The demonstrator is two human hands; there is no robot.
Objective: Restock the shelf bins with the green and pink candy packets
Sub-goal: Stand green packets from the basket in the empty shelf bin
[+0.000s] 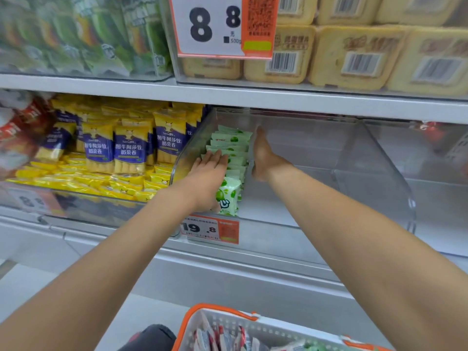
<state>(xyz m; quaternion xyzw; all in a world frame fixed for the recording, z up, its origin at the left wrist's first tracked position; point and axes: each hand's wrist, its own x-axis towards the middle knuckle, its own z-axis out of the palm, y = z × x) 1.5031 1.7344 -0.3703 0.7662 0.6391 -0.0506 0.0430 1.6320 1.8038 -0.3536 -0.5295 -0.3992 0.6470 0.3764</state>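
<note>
A row of green-and-white candy packets (231,145) stands at the left end of a clear plastic shelf bin (379,153). The left hand (210,171) lies flat on it, and the right hand (263,155) stands edge-on against its right side, both with fingers (217,158) straight, gripping nothing. Yellow-and-blue snack packets (126,145) fill the neighbouring bin on the left.

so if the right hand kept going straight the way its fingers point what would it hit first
The right hand points toward the back of the clear bin, beside the green packets. Nothing shows ahead of it, so it would probably meet the bin's back wall first, though depth is unclear.
</note>
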